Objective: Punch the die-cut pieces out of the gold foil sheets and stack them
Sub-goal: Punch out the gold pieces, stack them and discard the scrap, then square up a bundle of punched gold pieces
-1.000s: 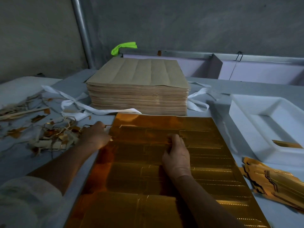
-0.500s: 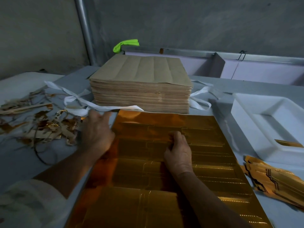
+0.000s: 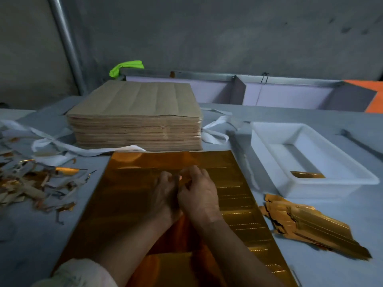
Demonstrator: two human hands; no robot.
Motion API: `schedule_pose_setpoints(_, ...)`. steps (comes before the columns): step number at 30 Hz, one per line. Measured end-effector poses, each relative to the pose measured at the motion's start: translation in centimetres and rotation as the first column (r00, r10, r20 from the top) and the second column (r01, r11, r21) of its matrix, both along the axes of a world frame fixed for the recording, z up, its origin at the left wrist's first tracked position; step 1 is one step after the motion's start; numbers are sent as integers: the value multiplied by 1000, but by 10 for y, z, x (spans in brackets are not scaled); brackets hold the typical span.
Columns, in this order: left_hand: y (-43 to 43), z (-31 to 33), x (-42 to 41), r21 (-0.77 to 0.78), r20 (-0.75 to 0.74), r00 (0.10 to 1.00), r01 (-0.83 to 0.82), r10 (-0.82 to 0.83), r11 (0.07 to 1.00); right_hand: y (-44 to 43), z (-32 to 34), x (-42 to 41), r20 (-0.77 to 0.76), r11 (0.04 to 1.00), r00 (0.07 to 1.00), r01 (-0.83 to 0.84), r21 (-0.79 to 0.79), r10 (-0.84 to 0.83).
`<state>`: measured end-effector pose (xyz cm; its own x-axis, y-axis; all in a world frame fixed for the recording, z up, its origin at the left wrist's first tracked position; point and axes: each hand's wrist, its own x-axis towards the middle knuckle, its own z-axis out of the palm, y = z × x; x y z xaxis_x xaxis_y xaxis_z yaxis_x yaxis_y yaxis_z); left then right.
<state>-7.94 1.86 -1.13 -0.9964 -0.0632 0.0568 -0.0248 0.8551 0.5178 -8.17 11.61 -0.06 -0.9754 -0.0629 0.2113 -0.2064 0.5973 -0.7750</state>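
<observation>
Gold foil sheet (image 3: 128,195) centre frame. Left hand (image 3: 163,195) and right hand (image 3: 200,195) side by side, touching, fingers (image 3: 194,172) curled onto die-cut line (image 3: 217,168); pinch not discernible. Best: brace sheet beside line, peel slowly; add to punched-piece stack (image 3: 310,226), lower right.

single head cam, wide-angle. faces forward and down across table (image 3: 31,245). left hand (image 3: 163,195), right hand (image 3: 199,195) close, mid-frame over gold foil sheet (image 3: 128,193). wall (image 3: 228,34) beyond.
</observation>
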Motion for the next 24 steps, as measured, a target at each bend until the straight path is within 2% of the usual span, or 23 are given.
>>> schedule_pose_setpoints(2,11,-3,-4,-90,-41,998,43,-47,995,19,1,-4,-4,998,999,43,46,-43)
schedule_pose_setpoints(5,27,-12,-16,-197,-77,992,78,-95,977,52,3,-12,71,979,985,147,141,-158)
schedule_pose_setpoints(9,44,-35,-27,-251,87,995,65,-44,966,97,0,-15,153,948,950,238,213,-273)
schedule_pose_setpoints(15,44,-54,-32,-332,76,997,49,-24,942,131,-16,-8,250,908,930,159,387,-269)
schedule_pose_setpoints(24,43,-53,-31,-371,63,998,37,-14,928,126,-27,5,184,871,963,85,484,-196)
